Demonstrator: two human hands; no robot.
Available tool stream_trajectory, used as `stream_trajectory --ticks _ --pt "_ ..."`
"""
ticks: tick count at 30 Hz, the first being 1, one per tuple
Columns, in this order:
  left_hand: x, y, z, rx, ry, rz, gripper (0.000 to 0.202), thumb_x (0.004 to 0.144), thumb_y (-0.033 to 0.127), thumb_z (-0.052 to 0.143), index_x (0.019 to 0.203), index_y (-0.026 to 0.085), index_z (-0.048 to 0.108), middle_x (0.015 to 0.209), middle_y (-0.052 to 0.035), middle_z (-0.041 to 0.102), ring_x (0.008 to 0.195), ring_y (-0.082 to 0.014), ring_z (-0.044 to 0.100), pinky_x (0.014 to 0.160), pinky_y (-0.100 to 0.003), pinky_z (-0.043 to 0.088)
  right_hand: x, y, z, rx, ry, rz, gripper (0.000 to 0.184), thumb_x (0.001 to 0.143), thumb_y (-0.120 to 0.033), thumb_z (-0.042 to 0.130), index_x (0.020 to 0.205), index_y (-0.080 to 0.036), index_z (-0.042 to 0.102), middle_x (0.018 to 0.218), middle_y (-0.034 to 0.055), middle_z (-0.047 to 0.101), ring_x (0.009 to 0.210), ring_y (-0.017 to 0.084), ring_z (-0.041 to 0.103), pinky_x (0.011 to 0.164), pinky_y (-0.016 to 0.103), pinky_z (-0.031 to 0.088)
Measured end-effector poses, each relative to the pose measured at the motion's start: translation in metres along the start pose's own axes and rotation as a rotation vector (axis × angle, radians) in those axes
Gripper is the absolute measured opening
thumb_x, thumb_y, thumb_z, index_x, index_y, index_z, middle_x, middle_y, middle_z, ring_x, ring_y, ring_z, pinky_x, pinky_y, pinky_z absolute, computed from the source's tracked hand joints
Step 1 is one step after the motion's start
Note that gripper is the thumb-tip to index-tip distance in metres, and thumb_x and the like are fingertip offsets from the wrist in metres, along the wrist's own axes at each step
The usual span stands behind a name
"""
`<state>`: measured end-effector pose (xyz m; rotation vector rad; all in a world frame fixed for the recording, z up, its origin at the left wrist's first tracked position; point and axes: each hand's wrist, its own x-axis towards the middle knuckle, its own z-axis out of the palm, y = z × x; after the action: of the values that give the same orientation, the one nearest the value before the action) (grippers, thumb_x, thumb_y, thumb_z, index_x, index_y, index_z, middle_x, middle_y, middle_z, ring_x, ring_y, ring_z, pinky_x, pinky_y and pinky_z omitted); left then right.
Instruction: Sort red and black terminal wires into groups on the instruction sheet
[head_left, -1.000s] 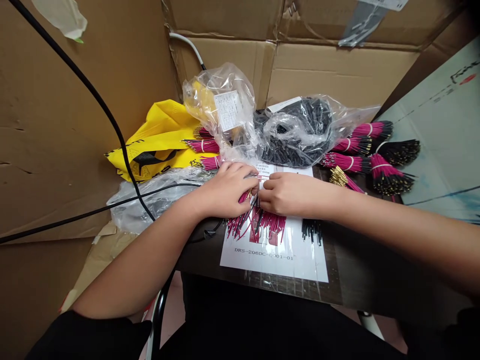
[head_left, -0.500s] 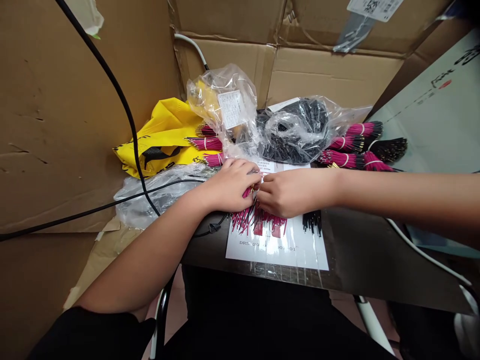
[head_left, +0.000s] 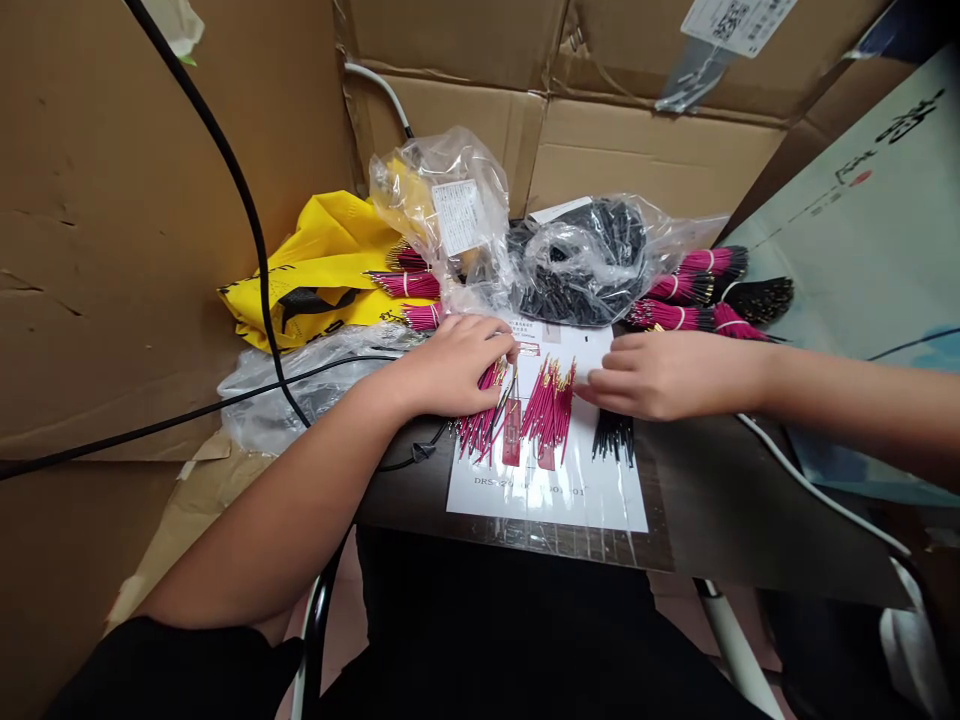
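My left hand (head_left: 466,365) rests with curled fingers around a loose bunch of magenta wires (head_left: 480,430) with metal tips; one dark wire lies by its fingertips. A second pile of magenta wires (head_left: 551,410) lies uncovered on the printed sheet (head_left: 600,505), between my hands. My right hand (head_left: 645,375) is over the sheet's right side, its fingers bent and together, just above a bunch of black wires (head_left: 613,440). The top of that bunch is hidden under the hand, and whatever the right fingertips hold is too small to tell.
Behind the sheet sit a clear bag of black wires (head_left: 585,260), another plastic bag (head_left: 457,200) and a yellow bag (head_left: 322,260). Tied magenta bundles (head_left: 686,288) lie at the right. A black cable (head_left: 255,230) hangs at the left. Cardboard walls (head_left: 660,170) enclose the table.
My right hand has moved right, away from my left hand, to above the black wires. The middle magenta pile is now uncovered. My left hand stays in place.
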<state>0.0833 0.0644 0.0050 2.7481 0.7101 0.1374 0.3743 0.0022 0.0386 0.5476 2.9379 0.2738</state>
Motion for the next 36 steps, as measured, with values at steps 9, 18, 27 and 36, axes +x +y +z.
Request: stream_trajectory --ticks 9,18,27,36 --pt "0.001 -0.005 0.003 0.005 -0.007 -0.026 0.045 0.086 0.032 0.057 0.128 0.017 0.055 0.148 -0.0150 0.050 0.137 -0.0341 0.043 0.116 -0.049 0.033 0.068 0.017 0.025 -0.125 0.038 -0.029 0.022 0.106 -0.018 0.044 0.110 -0.019 0.066 0.096 0.0041 0.064 0.067 0.013 0.052 0.063 0.034 0.034" --pt "0.001 -0.006 0.004 -0.016 -0.009 -0.039 0.045 0.085 0.034 0.058 0.127 0.019 0.054 0.145 -0.0132 0.052 0.136 -0.0339 0.044 0.116 -0.049 0.033 0.075 0.018 0.030 -0.085 0.090 -0.130 0.025 0.107 -0.019 0.041 0.110 -0.017 0.066 0.089 0.0034 0.065 0.070 0.015 0.056 0.065 0.034 0.037" --pt "0.001 -0.008 0.006 -0.002 -0.005 -0.037 0.045 0.087 0.036 0.058 0.128 0.017 0.055 0.147 -0.0131 0.051 0.138 -0.0330 0.043 0.118 -0.048 0.030 0.078 0.012 0.023 -0.176 0.187 -0.278 0.029 0.106 -0.014 0.041 0.093 -0.016 0.066 0.083 0.0015 0.064 0.072 0.015 0.058 0.067 0.035 0.038" --pt "0.002 -0.005 0.006 -0.011 -0.008 -0.046 0.045 0.085 0.034 0.058 0.126 0.016 0.056 0.146 -0.0140 0.052 0.138 -0.0336 0.043 0.117 -0.048 0.030 0.083 0.007 0.019 -0.088 0.010 -0.199 0.023 0.103 -0.011 0.041 0.094 -0.015 0.061 0.078 0.0017 0.063 0.065 0.016 0.057 0.064 0.035 0.037"
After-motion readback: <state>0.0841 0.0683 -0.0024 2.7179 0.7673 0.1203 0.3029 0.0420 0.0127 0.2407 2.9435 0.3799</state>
